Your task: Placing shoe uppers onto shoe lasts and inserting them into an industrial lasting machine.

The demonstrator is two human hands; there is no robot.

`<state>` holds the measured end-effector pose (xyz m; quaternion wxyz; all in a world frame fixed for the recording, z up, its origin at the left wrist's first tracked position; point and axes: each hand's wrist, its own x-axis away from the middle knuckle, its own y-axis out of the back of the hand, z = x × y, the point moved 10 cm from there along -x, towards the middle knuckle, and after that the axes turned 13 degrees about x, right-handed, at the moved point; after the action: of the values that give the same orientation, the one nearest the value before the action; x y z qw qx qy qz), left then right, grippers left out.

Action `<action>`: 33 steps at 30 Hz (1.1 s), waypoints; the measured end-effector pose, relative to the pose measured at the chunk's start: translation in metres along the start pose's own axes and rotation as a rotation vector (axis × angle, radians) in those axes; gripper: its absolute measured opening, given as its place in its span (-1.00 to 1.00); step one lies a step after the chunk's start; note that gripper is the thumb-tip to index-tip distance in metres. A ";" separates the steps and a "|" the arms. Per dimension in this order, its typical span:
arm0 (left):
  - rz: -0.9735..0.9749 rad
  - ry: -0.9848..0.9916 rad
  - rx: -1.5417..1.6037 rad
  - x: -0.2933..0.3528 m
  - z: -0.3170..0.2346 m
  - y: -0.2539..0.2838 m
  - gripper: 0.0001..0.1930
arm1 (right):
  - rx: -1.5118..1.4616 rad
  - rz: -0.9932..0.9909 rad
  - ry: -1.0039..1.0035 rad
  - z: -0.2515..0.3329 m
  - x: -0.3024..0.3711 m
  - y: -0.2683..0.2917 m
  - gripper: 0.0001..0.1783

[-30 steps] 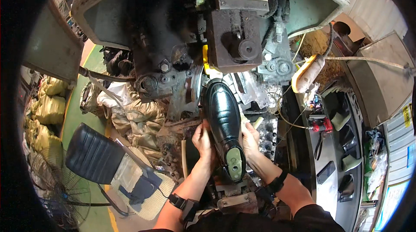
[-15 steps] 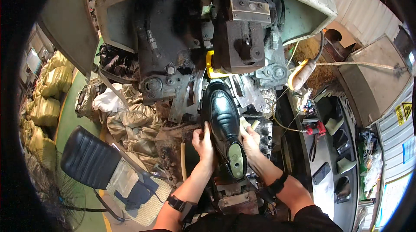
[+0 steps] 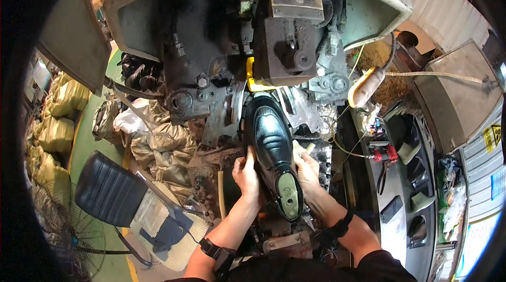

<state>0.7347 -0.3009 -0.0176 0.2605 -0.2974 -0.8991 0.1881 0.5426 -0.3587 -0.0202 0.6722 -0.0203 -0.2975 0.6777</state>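
Observation:
A glossy black shoe upper (image 3: pixel 268 134) sits on a pale green last (image 3: pixel 288 193), its toe pointing away from me at the machine's jaws. My left hand (image 3: pixel 246 177) grips its left side, the thumb up along the edge. On the opposite side my right hand (image 3: pixel 307 170) is closed on it too, fingers partly hidden beneath. The toe lies between the metal plates (image 3: pixel 224 119) of the machine, just below a yellow part (image 3: pixel 253 75) and a dark metal block (image 3: pixel 289 50). The shoe's underside is hidden.
A pale machine hood (image 3: pixel 132 3) arches overhead. At right, a rack (image 3: pixel 392 232) bears a phone (image 3: pixel 391 209), a red tool (image 3: pixel 386 154) and more shoes on lasts. An oblong lamp (image 3: pixel 367 87) hangs nearby. On the left stand a black chair (image 3: pixel 110 188), sacks (image 3: pixel 58 134) and a fan (image 3: pixel 71 234).
The shoe has shifted very slightly, its heel end a little to the right and nearer me. Both hands keep their hold. The whole view has tilted a little.

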 end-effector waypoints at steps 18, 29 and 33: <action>0.014 -0.001 0.098 -0.023 0.011 -0.002 -0.68 | -0.059 0.002 -0.037 -0.018 -0.023 -0.002 -0.73; 0.143 -0.253 -0.102 -0.036 0.036 0.020 -0.71 | -0.130 0.044 0.083 -0.019 -0.025 0.000 -0.76; 0.112 -0.189 -0.113 -0.031 0.033 0.019 -0.69 | -0.099 0.011 -0.004 -0.028 -0.024 0.003 -0.73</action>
<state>0.7451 -0.3121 -0.0637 0.1467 -0.3422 -0.9108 0.1785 0.5545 -0.3702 -0.0532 0.6661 -0.0537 -0.3321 0.6656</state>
